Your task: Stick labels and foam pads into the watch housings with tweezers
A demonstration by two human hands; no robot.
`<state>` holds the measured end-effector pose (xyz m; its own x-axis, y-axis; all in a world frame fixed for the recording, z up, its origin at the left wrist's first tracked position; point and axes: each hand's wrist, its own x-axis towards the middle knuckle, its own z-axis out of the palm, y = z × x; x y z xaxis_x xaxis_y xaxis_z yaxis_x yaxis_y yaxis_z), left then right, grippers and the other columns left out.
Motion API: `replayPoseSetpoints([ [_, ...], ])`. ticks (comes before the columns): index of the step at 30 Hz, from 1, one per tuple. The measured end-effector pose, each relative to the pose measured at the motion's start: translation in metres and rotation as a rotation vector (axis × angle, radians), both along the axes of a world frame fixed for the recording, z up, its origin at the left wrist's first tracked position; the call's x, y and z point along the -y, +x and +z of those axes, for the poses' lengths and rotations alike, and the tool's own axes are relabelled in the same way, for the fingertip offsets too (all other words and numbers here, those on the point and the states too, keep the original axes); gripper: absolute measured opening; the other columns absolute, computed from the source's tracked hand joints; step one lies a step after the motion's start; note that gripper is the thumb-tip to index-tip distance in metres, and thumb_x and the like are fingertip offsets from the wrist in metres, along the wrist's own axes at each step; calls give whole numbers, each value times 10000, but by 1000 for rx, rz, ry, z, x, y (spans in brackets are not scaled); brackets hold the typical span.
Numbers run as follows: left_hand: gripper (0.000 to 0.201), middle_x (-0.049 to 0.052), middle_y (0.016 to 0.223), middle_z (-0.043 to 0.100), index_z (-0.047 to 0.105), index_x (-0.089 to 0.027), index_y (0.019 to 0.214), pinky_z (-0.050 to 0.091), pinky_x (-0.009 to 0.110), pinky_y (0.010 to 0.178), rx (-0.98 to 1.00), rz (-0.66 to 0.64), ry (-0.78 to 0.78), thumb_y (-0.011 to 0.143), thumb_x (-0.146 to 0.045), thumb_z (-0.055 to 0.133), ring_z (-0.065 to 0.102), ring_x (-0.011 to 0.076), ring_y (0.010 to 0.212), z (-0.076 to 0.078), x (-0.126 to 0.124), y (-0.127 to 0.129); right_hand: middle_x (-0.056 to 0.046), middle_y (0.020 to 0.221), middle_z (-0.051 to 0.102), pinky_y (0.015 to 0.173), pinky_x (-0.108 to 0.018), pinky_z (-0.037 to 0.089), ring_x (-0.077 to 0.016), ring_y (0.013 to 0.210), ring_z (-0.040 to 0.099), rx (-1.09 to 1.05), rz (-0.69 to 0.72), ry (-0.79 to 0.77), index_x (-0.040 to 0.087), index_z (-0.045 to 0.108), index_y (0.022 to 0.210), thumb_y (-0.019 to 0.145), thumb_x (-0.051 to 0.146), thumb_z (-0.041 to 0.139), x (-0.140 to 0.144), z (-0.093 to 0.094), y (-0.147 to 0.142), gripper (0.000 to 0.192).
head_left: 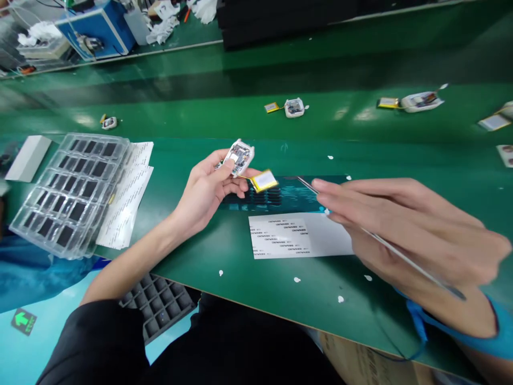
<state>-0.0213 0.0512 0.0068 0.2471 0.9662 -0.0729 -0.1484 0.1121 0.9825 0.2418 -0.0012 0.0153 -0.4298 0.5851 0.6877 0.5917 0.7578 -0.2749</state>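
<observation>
While the left hand pinches the small white device above the green bench, its yellow battery dangles just beside the fingers. The right hand grips thin tweezers, tips near that battery. Best to steady the wrist and approach flat, I'd say. Open room lies toward the label sheet; the bench edge runs close below.
</observation>
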Motion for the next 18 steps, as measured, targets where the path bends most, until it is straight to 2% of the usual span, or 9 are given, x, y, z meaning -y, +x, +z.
replayPoseSetpoints([
  [2,80,102,957,796,593,-155,1030,555,258,643,92,-14,-242,1004,-226,566,660,114,657,-4,-7,-1,45,1343,722,784,-446,683,-277,1115,744,50,15,3,392,533,1565,1016,137,639,6,1,1,614],
  [4,62,126,979,806,593,-156,982,550,258,627,140,-70,-335,975,-216,581,655,119,656,-5,-7,0,23,1415,680,796,-454,670,-286,1178,721,108,30,3,333,482,1610,1048,158,574,10,2,4,596],
  [6,67,121,942,809,598,-164,963,552,267,614,191,-161,-321,970,-230,595,648,130,640,2,1,2,9,1446,658,822,-458,649,-292,1217,704,159,35,8,296,424,1647,1061,168,539,14,2,9,610],
  [8,62,83,877,796,609,-178,970,557,267,598,241,-169,-230,978,-237,591,635,132,605,18,9,1,5,1447,654,874,-447,632,-286,1235,695,190,38,5,290,406,1657,1062,178,549,18,2,14,622],
  [10,87,49,875,784,610,-196,974,555,242,585,267,-17,-143,1010,-222,536,621,114,580,36,11,-1,-2,1454,645,937,-447,617,-280,1245,692,194,14,-3,307,405,1655,1054,172,576,22,4,19,639],
  [12,204,37,883,773,591,-181,920,512,172,539,282,206,-178,1047,-153,434,572,65,532,46,5,-4,-25,1472,632,963,-455,606,-280,1257,688,203,-12,6,302,393,1658,1054,158,587,25,5,20,650],
  [14,309,39,775,735,570,-145,847,445,120,471,307,311,-335,1046,-68,347,495,27,452,43,-2,-3,-53,1462,647,981,-467,595,-284,1274,678,238,-7,-7,263,369,1667,1072,158,557,26,6,20,632],
  [15,328,43,727,715,568,-133,825,438,119,454,311,296,-417,1040,-55,334,487,28,431,38,-5,-1,-61,1443,663,989,-469,591,-283,1273,677,262,8,-9,243,360,1669,1082,162,538,26,5,19,619],
  [18,305,87,714,720,584,-120,796,496,181,455,290,87,-526,1022,-105,380,569,82,438,18,-2,8,-68,1403,696,981,-473,597,-280,1230,695,307,57,12,224,331,1680,1105,186,469,22,3,17,593],
])
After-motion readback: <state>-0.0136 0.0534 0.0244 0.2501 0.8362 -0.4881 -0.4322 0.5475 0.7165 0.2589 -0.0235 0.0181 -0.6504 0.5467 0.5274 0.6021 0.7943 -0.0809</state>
